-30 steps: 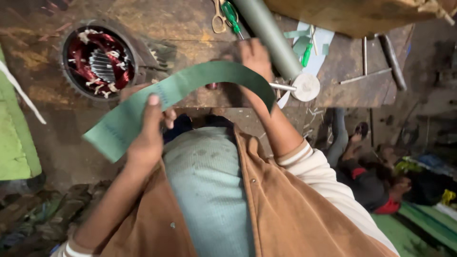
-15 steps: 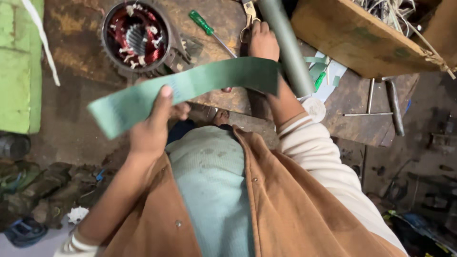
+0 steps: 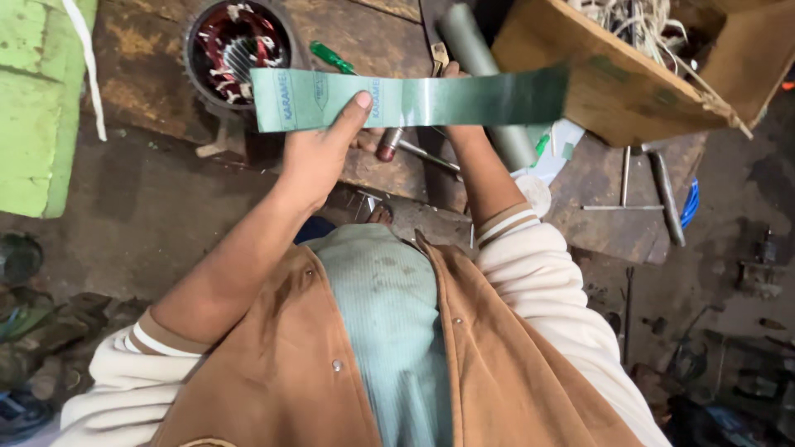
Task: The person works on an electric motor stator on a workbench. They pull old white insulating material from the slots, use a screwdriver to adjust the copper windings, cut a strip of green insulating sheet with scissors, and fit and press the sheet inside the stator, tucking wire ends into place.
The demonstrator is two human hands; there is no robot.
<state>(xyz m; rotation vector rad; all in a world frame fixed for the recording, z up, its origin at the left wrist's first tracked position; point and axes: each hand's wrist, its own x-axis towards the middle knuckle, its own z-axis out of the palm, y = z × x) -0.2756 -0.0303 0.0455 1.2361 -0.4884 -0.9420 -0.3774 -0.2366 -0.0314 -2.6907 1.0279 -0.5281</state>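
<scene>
A long green strip of sheet material (image 3: 464,98) is stretched flat across the view above a worn wooden bench (image 3: 149,91). My left hand (image 3: 319,153) pinches it near its left end, thumb on top. My right hand (image 3: 455,79) is mostly hidden behind the strip's middle and holds it from behind. A round motor stator (image 3: 236,45) with red and white windings sits on the bench just above the strip's left end.
A green-handled screwdriver (image 3: 334,58), a grey tube (image 3: 484,91), pliers (image 3: 437,58) and metal rods (image 3: 667,199) lie on the bench. A wooden box (image 3: 613,83) of wire stands at upper right. A green wall block (image 3: 37,108) is at left; scrap litters the floor.
The strip, curved into an arc a second ago, has been pulled straight and flat. Both hands rose toward the bench as the view shifted right.
</scene>
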